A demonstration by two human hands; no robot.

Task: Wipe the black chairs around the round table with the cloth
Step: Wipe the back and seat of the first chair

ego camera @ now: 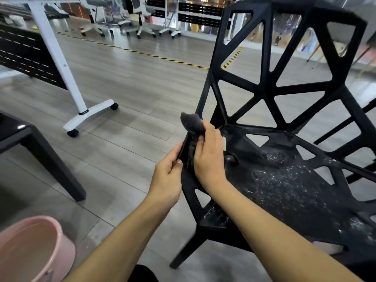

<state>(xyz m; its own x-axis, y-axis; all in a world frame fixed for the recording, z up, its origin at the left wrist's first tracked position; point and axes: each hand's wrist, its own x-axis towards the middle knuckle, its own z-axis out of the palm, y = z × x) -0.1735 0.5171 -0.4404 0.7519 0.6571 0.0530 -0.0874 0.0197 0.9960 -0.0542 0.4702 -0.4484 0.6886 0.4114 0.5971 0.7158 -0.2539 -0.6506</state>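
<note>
A black chair point(284, 94) with a lattice of triangular holes fills the right side of the head view. Its seat carries white dusty speckles. My right hand point(209, 157) grips a dark grey cloth point(192, 123) against the seat's left edge, where the seat meets the backrest. The cloth bunches out above my fingers. My left hand point(167, 176) holds the chair's left rim just beside it, thumb on top and fingers curled under the edge.
A pink bucket point(32, 249) stands at the bottom left. A black table point(40, 151) juts in from the left edge. A white desk leg on castors point(85, 112) stands on the grey floor behind it. Office chairs point(140, 19) line the far side.
</note>
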